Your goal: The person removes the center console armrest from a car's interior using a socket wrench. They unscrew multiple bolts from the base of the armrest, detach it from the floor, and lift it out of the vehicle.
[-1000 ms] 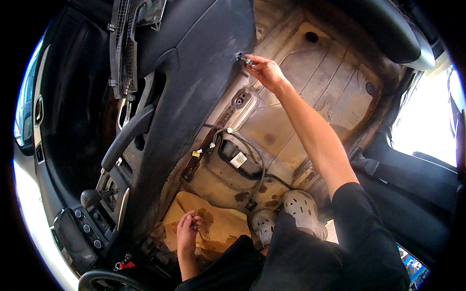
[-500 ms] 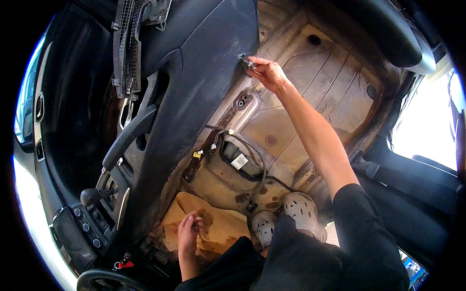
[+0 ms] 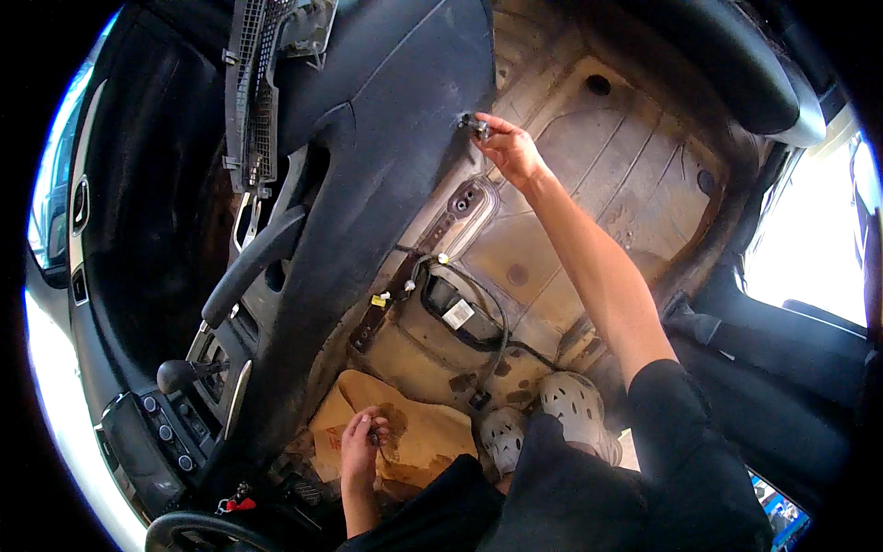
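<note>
Reaching far out, my right hand (image 3: 509,150) pinches a small dark and metallic tool (image 3: 480,129), perhaps a small ratchet. Its tip meets the side of the black center console (image 3: 395,138), by the lower edge. My left hand (image 3: 360,451) is held low over a stained brown paper mat (image 3: 423,428). Its fingers are curled round a small dark object (image 3: 373,437), too small to name. Below the tool, a metal bracket with holes (image 3: 464,201) runs along the bare floor pan (image 3: 561,221).
A black handbrake lever (image 3: 253,267), a gear knob (image 3: 175,375) and a loose mesh panel (image 3: 248,101) lie to the left. Wiring with a yellow connector (image 3: 379,300) runs beside a black floor module (image 3: 457,313). Keys with a red tag (image 3: 241,503) hang near the steering wheel (image 3: 207,529).
The view has shifted a little, so everything sits slightly lower and to the right. My right hand stays at the console with the tool, its fingers slightly turned. My left hand has barely moved.
</note>
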Demonstrator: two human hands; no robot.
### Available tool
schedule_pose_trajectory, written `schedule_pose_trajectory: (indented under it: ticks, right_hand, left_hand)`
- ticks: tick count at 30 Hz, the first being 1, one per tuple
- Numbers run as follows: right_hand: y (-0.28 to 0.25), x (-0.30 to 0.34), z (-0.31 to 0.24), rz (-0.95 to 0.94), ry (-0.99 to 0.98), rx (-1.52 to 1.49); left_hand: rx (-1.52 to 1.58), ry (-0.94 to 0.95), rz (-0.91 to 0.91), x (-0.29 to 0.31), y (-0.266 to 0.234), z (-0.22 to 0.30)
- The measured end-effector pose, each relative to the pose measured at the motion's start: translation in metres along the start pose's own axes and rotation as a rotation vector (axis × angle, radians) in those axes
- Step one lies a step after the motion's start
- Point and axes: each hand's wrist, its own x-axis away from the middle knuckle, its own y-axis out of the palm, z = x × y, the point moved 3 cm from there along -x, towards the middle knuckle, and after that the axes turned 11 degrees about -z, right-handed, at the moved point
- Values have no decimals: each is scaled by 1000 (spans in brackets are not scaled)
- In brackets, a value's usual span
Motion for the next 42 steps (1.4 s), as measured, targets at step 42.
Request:
schedule_pose_trajectory:
  ticks: [42]
  right_hand:
    - [27, -5, 2, 79, 442, 272]
  left_hand:
    - [71, -29, -42, -3, 5, -6]
